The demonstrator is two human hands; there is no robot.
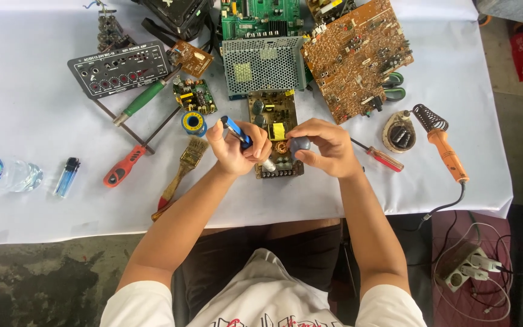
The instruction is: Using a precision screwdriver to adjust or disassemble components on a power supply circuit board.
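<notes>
My left hand point(237, 148) grips a blue-handled tool point(235, 129) that points up and to the left. My right hand point(325, 145) pinches a small round grey-blue part point(299, 144) between thumb and fingers. Both hands hover over a power-supply circuit board point(275, 115) with a yellow transformer and a copper coil point(281, 147), lying on the white table cover point(49, 121). A small silver cylinder point(269, 165) sits below my left thumb; whether my hand touches it is unclear.
A perforated metal cover point(263, 64), green board point(261, 17) and brown board point(358, 54) lie behind. On the left are an audio panel point(119, 68), screwdrivers point(125, 165), a brush point(183, 169), solder spool point(194, 122), lighter point(67, 177) and bottle point(1, 172). The soldering iron point(446, 151), its stand point(398, 132) and a power strip point(464, 272) are on the right.
</notes>
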